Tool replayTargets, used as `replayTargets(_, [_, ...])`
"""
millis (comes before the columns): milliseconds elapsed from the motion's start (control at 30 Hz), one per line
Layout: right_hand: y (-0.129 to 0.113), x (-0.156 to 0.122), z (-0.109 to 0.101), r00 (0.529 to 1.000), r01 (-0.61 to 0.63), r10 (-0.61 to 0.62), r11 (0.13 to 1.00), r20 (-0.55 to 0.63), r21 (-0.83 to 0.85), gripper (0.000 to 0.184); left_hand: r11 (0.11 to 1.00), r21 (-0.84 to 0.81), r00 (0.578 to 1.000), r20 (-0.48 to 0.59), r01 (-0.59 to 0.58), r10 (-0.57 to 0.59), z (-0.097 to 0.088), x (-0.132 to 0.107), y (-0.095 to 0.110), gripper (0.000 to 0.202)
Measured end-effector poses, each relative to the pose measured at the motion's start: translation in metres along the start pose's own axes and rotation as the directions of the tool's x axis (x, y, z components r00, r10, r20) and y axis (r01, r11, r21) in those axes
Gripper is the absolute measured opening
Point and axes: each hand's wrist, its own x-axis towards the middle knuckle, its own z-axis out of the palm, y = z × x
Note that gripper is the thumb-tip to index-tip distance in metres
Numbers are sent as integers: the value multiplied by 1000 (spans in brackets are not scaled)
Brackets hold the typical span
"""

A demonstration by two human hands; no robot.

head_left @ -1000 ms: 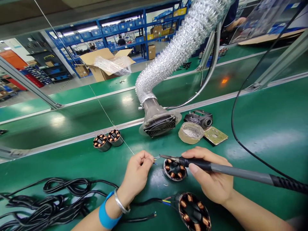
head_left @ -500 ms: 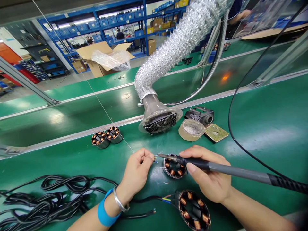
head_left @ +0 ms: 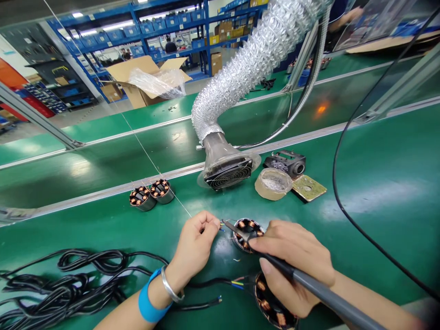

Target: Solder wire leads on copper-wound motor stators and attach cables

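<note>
My left hand point(head_left: 195, 245), with a blue wristband and a metal bangle, pinches a thin solder wire point(head_left: 147, 156) that runs up to the far left. My right hand point(head_left: 292, 263) grips a grey soldering iron point(head_left: 309, 286). Its tip meets the wire end just left of a round motor stator with copper coils point(head_left: 248, 233). A second, larger stator point(head_left: 271, 305) lies under my right hand, with a black cable and coloured leads point(head_left: 220, 285) attached to it.
A fume extractor fan on a silver flexible hose point(head_left: 227, 169) stands behind the work. To its right are a tin of flux point(head_left: 273, 183), a black holder point(head_left: 286, 162) and a yellow sponge pad point(head_left: 308, 187). Two small stators point(head_left: 151, 194) sit at left. Coiled black cables point(head_left: 65, 284) lie front left.
My right hand has swung toward me and turned, so the iron's handle now points to the lower right. The tip stays at the wire end. My left hand has barely moved.
</note>
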Motion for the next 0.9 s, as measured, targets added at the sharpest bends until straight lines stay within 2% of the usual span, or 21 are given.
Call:
replayTargets(100, [1, -4, 0, 999, 49, -48, 997, 19, -56, 30, 1000, -8, 1000, 3, 0, 0, 0, 0, 0, 28])
replayTargets(400, [-1, -1, -4, 1000, 16, -16, 1000, -19, -10, 30, 1000, -6, 1000, -5, 1, -1, 1, -1, 2, 29])
replayTargets(600, [1, 2, -4, 1000, 13, -13, 1000, 10, -10, 32, 1000, -22, 1000, -17, -7, 6, 1, -1, 6, 29])
replayTargets(767, [2, 1, -2, 999, 17, -18, 1000, -37, -21, 28, 1000, -22, 1000, -15, -2, 2, 1, -1, 4, 28])
replayTargets(900, [2, 0, -6, 1000, 9, -9, 1000, 2, -10, 31, 1000, -19, 1000, -13, -2, 2, 1, -1, 2, 27])
